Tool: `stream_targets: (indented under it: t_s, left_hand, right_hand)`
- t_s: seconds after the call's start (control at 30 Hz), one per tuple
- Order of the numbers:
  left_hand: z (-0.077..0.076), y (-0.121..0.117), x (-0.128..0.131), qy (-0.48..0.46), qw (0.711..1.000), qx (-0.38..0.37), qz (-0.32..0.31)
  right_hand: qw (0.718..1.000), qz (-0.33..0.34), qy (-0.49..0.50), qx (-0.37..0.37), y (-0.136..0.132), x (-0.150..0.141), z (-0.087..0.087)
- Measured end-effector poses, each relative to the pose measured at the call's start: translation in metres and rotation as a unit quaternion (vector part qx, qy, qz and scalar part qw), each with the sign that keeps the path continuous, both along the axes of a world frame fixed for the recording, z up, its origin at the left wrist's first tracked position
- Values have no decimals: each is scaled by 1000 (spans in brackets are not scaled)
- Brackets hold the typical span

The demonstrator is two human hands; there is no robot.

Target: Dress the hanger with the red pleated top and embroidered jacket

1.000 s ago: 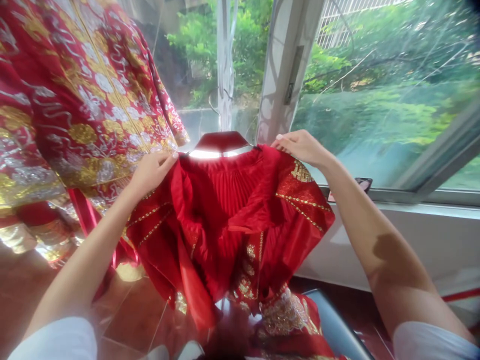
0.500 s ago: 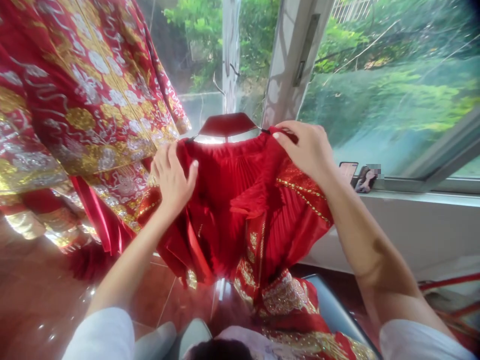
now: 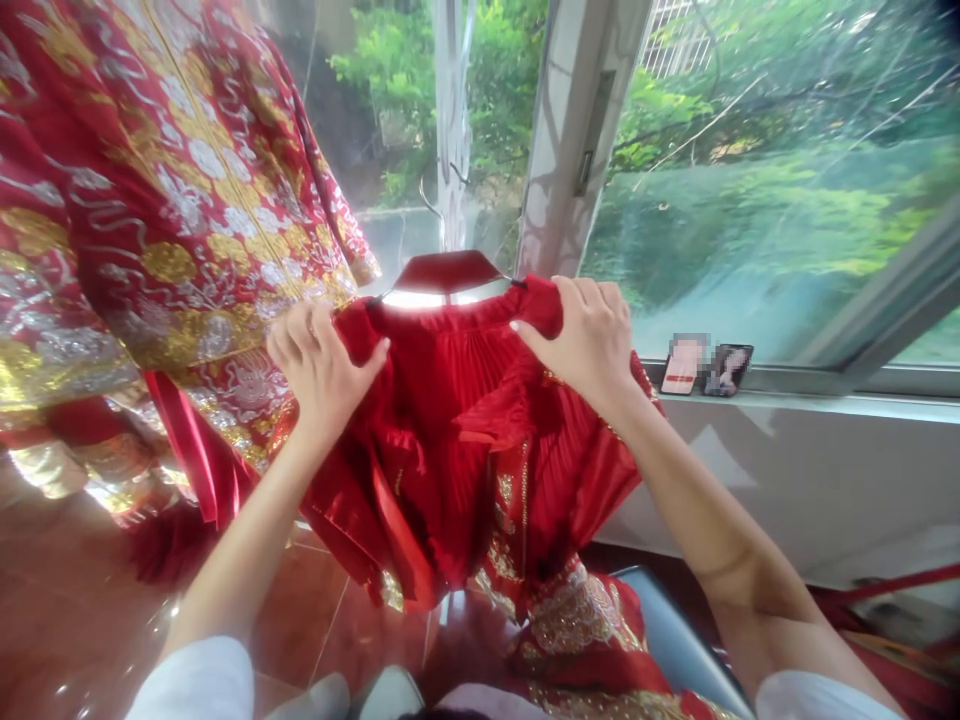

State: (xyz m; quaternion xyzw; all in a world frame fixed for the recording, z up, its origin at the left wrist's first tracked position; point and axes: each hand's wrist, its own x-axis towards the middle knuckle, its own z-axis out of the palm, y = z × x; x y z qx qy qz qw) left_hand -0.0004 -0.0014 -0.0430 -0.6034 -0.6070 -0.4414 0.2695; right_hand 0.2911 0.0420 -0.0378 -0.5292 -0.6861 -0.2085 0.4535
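Note:
In front of me a red garment (image 3: 457,370) with a stand-up collar, pleated panels and gold trim hangs on a hanger with a thin metal hook (image 3: 430,197). My left hand (image 3: 319,370) is closed over its left shoulder, the thumb in front and the fingers behind. On the opposite shoulder, my right hand (image 3: 581,335) grips the cloth with its thumb on the near side. The front hangs partly parted, showing red lining and a ruffled piece near the middle. Below it, red cloth with heavy gold embroidery (image 3: 581,605) lies on a blue-grey seat (image 3: 675,625).
At the left hangs a long red gown (image 3: 187,200) with gold and silver embroidery. Two phones, one of them a pale-screened phone (image 3: 681,365), lean on the window sill (image 3: 825,405). The floor is reddish tile (image 3: 337,620).
My right hand has shifted its hold on the right shoulder, with its fingers now over the top edge. The garment sits slightly lower in view. My left hand stays on the left shoulder.

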Motion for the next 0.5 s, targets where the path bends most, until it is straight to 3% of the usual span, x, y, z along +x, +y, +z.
stream_targets:
  t_s: [0.07,0.13,0.27,0.33,0.4,0.5]
  left_hand:
    - [-7,-6,15,-8,999,0,37]
    - [-5,-11,26,-5,998,-40,55]
    - [21,-15,23,1,991,-121,54]
    - [34,-16,10,-29,990,-138,-20]
    - [44,-15,-6,-130,969,-152,-143]
    - [55,-13,-22,-335,867,-195,-312]
  right_hand:
    - [1000,-5,-2,3,5,-2,-2]
    - [1000,18,-13,-6,10,-1,2]
    - [987,144,-40,-65,19,1,29]
    - [971,214,-41,-96,26,-6,47]
    - [955,266,-26,-126,33,-17,62]
    - [937,305,13,-169,43,-29,74]
